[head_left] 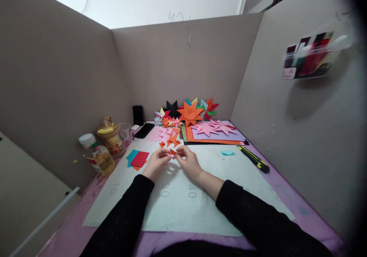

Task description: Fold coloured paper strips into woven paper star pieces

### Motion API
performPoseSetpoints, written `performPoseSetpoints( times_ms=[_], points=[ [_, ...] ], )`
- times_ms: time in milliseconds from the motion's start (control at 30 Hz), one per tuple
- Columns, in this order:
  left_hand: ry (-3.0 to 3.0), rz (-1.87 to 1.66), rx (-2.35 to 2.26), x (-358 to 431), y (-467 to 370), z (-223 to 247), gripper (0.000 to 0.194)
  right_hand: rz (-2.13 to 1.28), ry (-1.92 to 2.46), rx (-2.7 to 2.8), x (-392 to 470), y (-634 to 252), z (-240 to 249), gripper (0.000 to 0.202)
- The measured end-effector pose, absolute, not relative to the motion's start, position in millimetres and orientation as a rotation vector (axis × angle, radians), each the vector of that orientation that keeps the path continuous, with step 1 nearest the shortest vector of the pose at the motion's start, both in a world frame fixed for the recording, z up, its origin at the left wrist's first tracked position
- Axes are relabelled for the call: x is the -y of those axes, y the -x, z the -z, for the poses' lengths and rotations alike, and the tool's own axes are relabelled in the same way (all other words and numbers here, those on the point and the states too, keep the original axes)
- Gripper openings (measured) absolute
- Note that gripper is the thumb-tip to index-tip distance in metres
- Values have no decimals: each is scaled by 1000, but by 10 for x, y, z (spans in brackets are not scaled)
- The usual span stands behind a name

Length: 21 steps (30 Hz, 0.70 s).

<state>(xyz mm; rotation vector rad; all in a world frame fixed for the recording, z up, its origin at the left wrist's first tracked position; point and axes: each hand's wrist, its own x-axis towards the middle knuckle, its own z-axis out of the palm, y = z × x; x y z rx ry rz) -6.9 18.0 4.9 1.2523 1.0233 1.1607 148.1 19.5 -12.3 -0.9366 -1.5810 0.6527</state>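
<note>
Both of my hands meet near the middle of the white mat [197, 215], holding a small folded paper piece [172, 154] in red and pink between their fingertips. My left hand [156, 162] pinches its left side, and my right hand [189, 162] pinches its right side. Just beyond the fingers lie orange folded pieces [173, 138] and pink folded pieces on a pink sheet [153, 134]. Left of my left hand are square papers [139, 159] in red, blue and orange. A small turquoise folded piece [227, 153] rests on the mat to the right.
Paper stars [190, 112] stand at the back wall. Pink stars [207, 128] lie on stacked coloured sheets. A yellow-black cutter [254, 159] is at right. A bottle [103, 159], a jar [113, 139], a clear cup and two black phones are at left. Grey panels enclose the table.
</note>
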Motion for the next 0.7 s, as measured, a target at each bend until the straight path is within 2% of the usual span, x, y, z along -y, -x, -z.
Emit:
performPoseSetpoints(
  times_ms=[267, 367, 500, 700],
  points=[
    [-1433, -1247, -1057, -173, 36, -96, 27, -782, 917, 1488, -209, -1465, 106, 16],
    [-1466, -1344, -1131, -161, 28, -114, 27, -731, 936, 1512, -203, -1476, 95, 14],
    [-1467, -1456, -1239, -148, -8, -90, 33, -403, 965, 1652, -197, -1495, 106, 9],
    [-1140, -1336, -1150, -126, -162, -11, 48, 141, 992, 1853, -214, -1454, 168, 11]
  ],
)
